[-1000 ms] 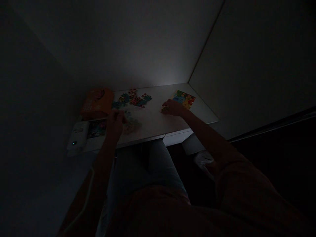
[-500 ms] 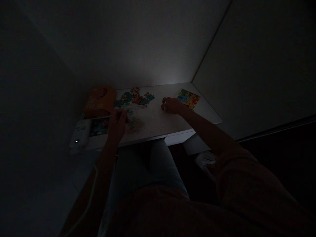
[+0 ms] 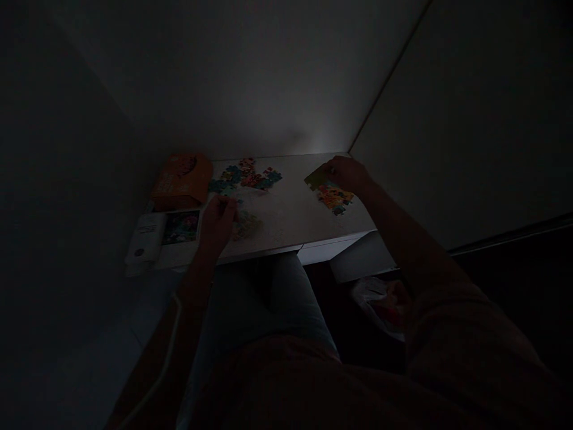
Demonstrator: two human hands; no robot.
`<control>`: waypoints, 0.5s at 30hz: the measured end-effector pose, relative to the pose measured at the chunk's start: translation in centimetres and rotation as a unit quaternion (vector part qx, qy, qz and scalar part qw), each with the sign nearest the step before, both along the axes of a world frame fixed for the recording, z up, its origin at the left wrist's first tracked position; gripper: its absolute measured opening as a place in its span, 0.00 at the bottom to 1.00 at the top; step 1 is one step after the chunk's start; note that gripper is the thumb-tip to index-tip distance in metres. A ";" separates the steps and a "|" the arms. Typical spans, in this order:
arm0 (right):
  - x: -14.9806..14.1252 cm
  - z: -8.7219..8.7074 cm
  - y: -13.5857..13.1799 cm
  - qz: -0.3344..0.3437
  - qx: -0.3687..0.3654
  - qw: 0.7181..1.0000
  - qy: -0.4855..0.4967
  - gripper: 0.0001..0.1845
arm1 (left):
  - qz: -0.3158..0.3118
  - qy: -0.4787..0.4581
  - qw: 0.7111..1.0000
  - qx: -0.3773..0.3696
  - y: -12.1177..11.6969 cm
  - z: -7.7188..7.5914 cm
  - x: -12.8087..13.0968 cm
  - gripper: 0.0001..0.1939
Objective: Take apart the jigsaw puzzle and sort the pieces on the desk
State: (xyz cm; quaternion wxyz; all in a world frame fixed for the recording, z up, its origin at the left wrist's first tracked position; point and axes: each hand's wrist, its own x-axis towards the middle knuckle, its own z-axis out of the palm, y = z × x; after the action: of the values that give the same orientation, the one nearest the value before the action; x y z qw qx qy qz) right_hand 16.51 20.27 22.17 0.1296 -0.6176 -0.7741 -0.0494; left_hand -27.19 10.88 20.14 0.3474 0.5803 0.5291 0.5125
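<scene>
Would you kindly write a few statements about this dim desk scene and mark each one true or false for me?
1. Puzzle pieces lie on the white table between the orange box and the right hand. True.
2. The right hand is on the orange box. False: it is at a green sheet.
3. A dark picture lies between the white device and the left hand. True.
4. The orange box is at the table's right end. False: it is at the left end.

The right hand (image 3: 348, 172) has moved from the near left of the colourful puzzle (image 3: 332, 196) to its far side, exposing a jagged near edge, and the white device (image 3: 149, 230)'s light has dimmed.
</scene>
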 end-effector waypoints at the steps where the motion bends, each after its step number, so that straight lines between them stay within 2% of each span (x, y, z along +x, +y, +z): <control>1: 0.1 0.7 -0.1 0.002 0.002 1.000 0.017 0.16 | -0.001 -0.005 1.000 0.001 0.1 -0.1 0.0 0.13; 4: -0.5 2.7 -0.7 0.024 -0.003 0.997 0.067 0.15 | -0.008 -0.021 1.000 0.007 0.3 -0.4 0.1 0.14; 8: -2.6 4.8 -1.7 0.082 0.000 0.991 0.104 0.16 | -0.006 -0.008 1.000 0.015 0.4 -0.4 0.3 0.15; 12: -6.0 6.3 -3.2 0.136 -0.013 0.980 0.148 0.16 | 0.009 0.012 1.000 0.003 0.6 -0.2 0.5 0.15; 15: -9.6 6.9 -4.4 0.212 -0.051 0.960 0.174 0.17 | 0.009 0.014 1.000 0.000 0.6 0.0 0.7 0.14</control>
State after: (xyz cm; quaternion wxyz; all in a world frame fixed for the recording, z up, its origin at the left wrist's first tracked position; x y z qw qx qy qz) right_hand 6.93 15.91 29.10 0.2385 -0.4444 -0.8541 0.1267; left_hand -26.54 11.44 20.09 0.3348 0.5825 0.5393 0.5077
